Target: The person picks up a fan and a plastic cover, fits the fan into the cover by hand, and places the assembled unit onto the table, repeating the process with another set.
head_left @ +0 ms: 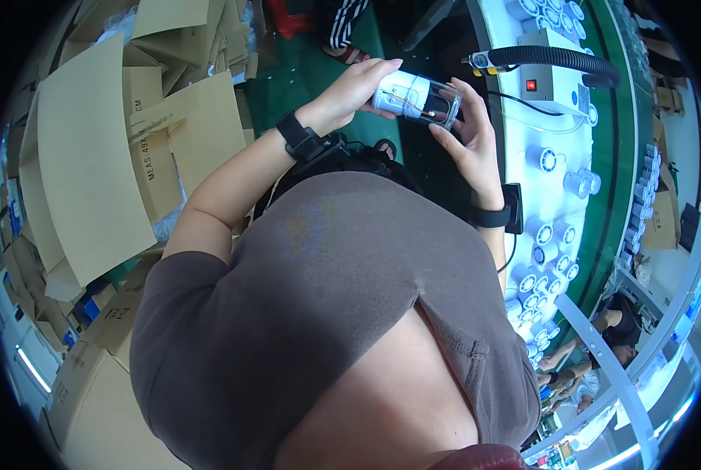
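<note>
A cylindrical device lies sideways in the air between my two hands, with a white body and a see-through cup-like end. A thin wire shows along its side. Closed around the white end is my left hand, thumb on top and fingers partly hidden beneath. My right hand holds the clear end between thumb and fingers. Dark bands circle both wrists.
To the right runs a long work table with several similar white cylinders and a grey machine with a black hose. Open cardboard boxes crowd the left. Another person's leg shows at the top; people work at lower right.
</note>
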Motion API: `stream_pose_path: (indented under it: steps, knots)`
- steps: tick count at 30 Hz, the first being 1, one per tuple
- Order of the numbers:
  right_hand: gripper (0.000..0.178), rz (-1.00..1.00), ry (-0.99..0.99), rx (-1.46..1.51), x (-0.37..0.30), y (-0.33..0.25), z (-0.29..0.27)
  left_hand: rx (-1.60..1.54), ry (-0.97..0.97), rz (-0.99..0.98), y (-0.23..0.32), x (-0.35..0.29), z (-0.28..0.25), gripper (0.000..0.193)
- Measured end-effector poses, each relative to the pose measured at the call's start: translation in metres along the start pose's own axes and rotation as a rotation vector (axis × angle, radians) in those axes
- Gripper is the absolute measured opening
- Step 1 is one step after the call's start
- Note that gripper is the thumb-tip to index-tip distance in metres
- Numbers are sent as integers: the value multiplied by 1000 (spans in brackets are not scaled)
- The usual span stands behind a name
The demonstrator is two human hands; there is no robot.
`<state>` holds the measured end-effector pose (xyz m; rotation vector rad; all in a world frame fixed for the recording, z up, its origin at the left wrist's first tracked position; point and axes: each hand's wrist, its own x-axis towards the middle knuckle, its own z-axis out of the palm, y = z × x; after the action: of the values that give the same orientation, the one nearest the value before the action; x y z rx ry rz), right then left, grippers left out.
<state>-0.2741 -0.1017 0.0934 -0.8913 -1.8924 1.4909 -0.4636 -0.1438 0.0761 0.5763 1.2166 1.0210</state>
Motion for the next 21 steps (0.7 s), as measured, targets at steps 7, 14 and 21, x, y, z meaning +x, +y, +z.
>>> stream_pose_path:
  steps: [7, 14, 21]
  knots:
    - [59, 20, -104, -65, -3, -21, -1, -43, 43, 70, 11, -22, 15, 41]
    - [59, -49, -85, 18, -11, -29, 3, 100, -97, 183, 22, -37, 21, 43]
    - [56, -133, -23, 1, -12, -34, 6, 189, -65, 171, 27, -43, 22, 49]
